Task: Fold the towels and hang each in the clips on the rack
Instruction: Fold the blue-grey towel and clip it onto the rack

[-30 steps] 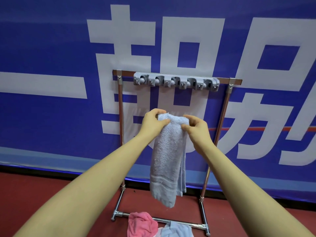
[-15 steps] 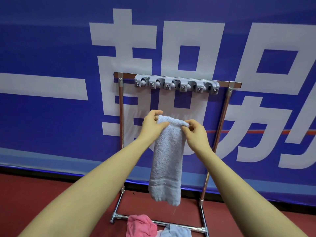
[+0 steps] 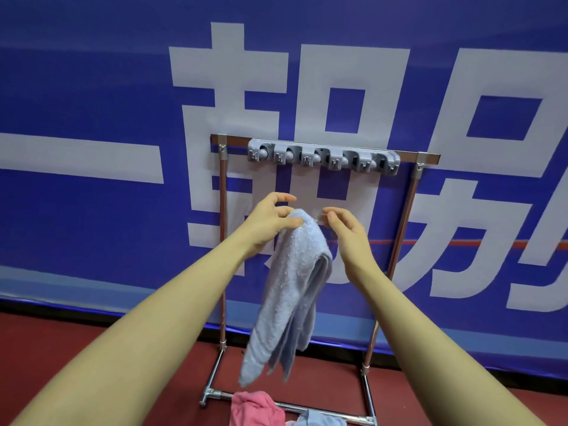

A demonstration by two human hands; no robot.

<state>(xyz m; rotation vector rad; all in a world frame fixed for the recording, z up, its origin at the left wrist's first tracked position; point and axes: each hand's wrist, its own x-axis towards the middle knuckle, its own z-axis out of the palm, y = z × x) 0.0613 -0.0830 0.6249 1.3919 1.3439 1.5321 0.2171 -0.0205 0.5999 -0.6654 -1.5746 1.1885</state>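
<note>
Folded pale-blue terry towel (image 3: 292, 281) pinched at its top by left hand (image 3: 270, 221), below grey plastic clip strip (image 3: 322, 156) of metal-tube rack (image 3: 222, 241), right hand (image 3: 347, 229) beside towel, fingers (image 3: 330, 212) relaxed, holding nothing

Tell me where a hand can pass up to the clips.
Free: the gap between the raised hands and the grey plastic clip strip, bordered by the two copper rack posts. Crowded: the rack base, where the crumpled pink towel lies.

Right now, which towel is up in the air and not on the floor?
The pale blue towel, pinched by the left hand. The pink towel and another blue towel lie by the rack's foot.
</note>
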